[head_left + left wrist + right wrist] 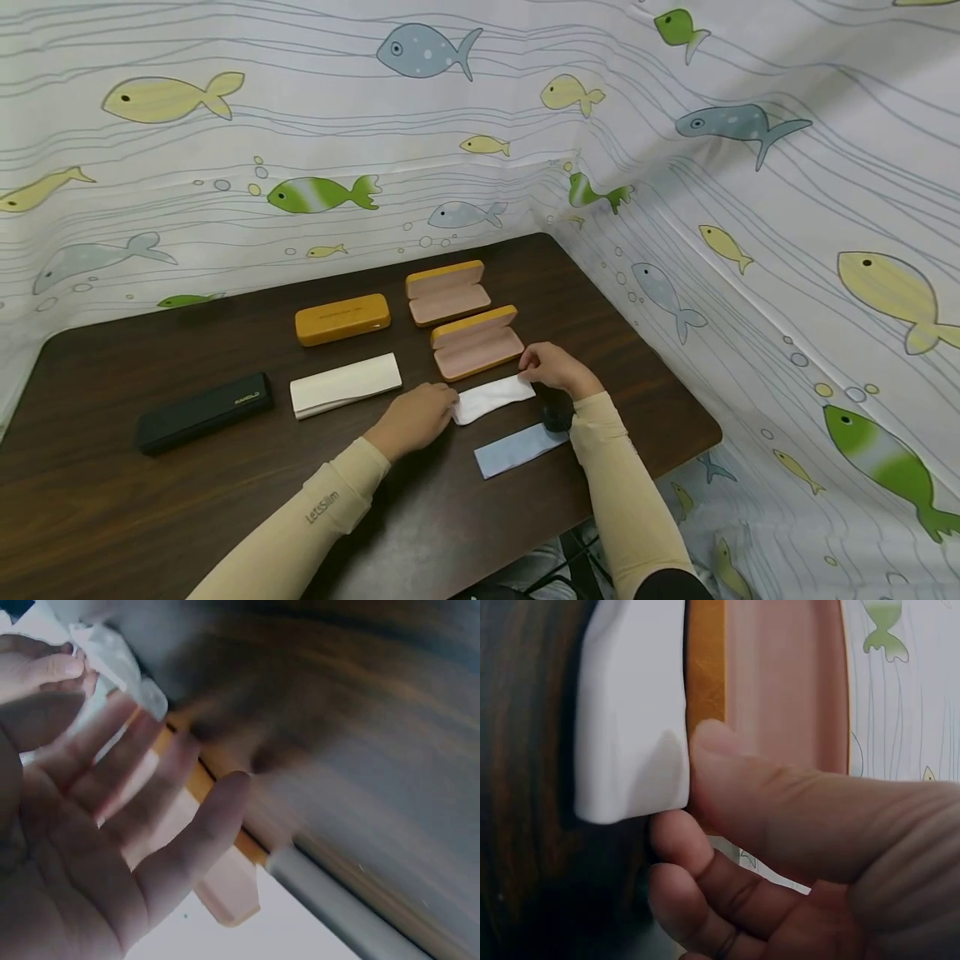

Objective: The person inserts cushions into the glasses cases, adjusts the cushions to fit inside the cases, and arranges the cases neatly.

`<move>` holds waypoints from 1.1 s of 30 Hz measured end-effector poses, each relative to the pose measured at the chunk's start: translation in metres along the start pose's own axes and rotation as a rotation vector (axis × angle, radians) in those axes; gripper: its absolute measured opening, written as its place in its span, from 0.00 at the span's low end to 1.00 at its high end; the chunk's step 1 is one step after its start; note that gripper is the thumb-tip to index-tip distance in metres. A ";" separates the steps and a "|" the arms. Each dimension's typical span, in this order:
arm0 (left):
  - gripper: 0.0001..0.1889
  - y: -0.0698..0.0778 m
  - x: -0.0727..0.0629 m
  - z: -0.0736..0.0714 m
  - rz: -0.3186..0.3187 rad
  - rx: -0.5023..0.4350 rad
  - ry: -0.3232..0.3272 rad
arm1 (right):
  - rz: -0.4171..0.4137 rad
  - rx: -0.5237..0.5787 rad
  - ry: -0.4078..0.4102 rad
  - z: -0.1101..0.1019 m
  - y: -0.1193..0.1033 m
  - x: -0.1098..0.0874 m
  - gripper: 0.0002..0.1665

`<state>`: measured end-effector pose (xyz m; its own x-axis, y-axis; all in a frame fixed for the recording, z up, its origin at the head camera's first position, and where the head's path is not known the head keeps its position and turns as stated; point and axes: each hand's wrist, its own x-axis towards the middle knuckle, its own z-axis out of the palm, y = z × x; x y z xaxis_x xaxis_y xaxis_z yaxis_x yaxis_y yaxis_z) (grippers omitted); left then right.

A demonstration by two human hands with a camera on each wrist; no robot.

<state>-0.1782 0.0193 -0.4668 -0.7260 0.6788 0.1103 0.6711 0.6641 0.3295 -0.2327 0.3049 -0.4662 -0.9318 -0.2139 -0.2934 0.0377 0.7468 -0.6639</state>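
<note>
A folded white cloth lies on the dark table, in front of the nearer open orange glasses case with its pink lining. My left hand is at the cloth's left end; in the left wrist view its fingers are spread and loosely bent, the tips close to the cloth. At the opposite end, my right hand pinches the cloth's corner between thumb and index finger. The right wrist view has the thumb at the cloth's edge, the other fingers curled below.
Behind stands another open orange case, left of it a closed orange case. A folded cream piece and a long black case lie leftward. A light blue cloth is nearer me, partly under a dark rounded object.
</note>
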 end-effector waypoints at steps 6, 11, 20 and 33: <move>0.03 0.008 0.014 0.008 -0.129 0.107 0.044 | -0.028 -0.093 0.003 0.003 0.000 -0.001 0.11; 0.13 0.011 0.021 0.011 -0.243 0.172 -0.016 | -0.005 -0.190 0.015 0.007 0.000 0.002 0.10; 0.14 0.008 0.031 0.013 -0.310 0.147 -0.077 | 0.016 -0.255 0.001 0.009 -0.005 0.002 0.07; 0.12 -0.013 0.027 -0.003 -0.262 -0.286 -0.185 | -0.124 -0.081 -0.117 -0.006 0.005 -0.006 0.08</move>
<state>-0.2070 0.0278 -0.4650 -0.8094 0.5610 -0.1734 0.3800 0.7256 0.5737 -0.2287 0.3139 -0.4634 -0.8789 -0.3754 -0.2942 -0.1079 0.7573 -0.6441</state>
